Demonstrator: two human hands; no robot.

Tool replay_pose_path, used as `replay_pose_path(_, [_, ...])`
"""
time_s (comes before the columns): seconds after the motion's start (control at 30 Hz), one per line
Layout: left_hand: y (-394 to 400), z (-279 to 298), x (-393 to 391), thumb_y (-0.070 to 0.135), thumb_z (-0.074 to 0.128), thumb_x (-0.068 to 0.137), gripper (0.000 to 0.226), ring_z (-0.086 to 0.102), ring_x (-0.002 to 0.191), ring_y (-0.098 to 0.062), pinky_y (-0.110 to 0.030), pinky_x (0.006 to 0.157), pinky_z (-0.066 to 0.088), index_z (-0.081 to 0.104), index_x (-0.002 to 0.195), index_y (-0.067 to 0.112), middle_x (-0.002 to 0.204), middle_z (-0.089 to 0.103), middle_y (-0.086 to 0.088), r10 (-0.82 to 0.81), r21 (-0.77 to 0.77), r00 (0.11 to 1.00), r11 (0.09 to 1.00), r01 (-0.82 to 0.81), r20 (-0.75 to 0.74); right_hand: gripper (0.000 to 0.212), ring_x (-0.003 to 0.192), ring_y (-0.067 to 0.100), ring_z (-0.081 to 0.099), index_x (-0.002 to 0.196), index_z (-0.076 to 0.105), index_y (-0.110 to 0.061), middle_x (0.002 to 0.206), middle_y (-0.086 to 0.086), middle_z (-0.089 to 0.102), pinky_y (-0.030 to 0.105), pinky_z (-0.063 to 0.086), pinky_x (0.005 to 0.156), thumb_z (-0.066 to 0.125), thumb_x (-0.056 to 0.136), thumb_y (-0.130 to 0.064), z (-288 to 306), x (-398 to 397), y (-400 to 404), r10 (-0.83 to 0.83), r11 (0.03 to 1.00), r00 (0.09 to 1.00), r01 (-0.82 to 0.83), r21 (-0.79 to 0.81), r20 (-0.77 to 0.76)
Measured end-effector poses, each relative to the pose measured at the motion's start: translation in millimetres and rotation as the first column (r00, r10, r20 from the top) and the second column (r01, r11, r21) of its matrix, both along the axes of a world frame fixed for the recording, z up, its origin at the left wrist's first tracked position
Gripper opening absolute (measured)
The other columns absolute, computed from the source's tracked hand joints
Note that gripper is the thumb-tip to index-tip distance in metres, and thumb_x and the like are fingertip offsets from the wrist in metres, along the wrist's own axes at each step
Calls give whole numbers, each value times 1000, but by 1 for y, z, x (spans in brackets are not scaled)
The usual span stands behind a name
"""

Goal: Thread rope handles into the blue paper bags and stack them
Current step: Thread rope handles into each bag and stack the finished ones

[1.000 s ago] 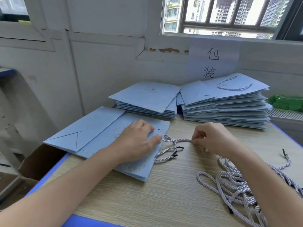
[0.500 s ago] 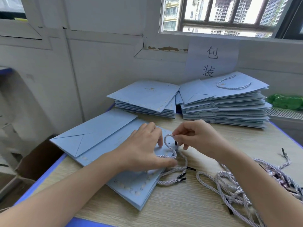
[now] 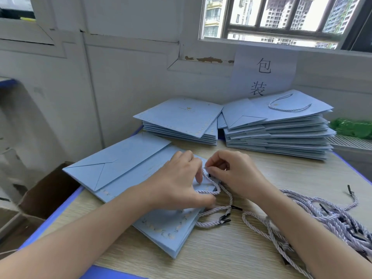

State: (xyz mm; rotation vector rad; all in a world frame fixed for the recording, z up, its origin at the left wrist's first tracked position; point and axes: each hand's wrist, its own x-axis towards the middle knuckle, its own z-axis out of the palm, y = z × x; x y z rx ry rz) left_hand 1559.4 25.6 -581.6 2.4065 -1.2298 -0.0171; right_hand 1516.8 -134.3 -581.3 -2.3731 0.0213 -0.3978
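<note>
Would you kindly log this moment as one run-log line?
left hand: presses blue paper bag flat | right hand: pinches rope handle over bag | finished stack: behind

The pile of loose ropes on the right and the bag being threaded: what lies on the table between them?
In the head view, only bare wooden table separates the bag from the rope pile, apart from rope ends trailing from the bag.

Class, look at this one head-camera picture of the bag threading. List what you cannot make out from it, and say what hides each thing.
- Head view: the hole in the blue bag being threaded is hidden behind the left hand and right hand.
- Head view: the rope pile runs off the right edge, so its count is unknown.
- Head view: the gold print on the left stack is too small to read.
- Head view: the green thing is cut by the right edge, so unidentifiable.
</note>
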Motion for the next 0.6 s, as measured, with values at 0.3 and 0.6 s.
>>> replay_pose_path(0.3, [5,8,5,51,59,61,35,58,65,-8,-30,66,49,67,62,17,62,65,4,52,-280,992,956,-84,-119,33,74,-4,47,78,69,-37,92,-8,52,7,33,63,48,90,-15,14,-9,-10,70,990,985,-88,-109,-158])
replay_pose_path(0.6, [7,15,12,21,68,82,53,23,39,-9,-16,43,19,34,42,15,40,22,6,100,-478,967,854,-205,-236,16,57,4,42,80,61,-26,65,-10,49,16,35,57,63,81,-10,15,-15,-7,-46,997,984,36,61,171])
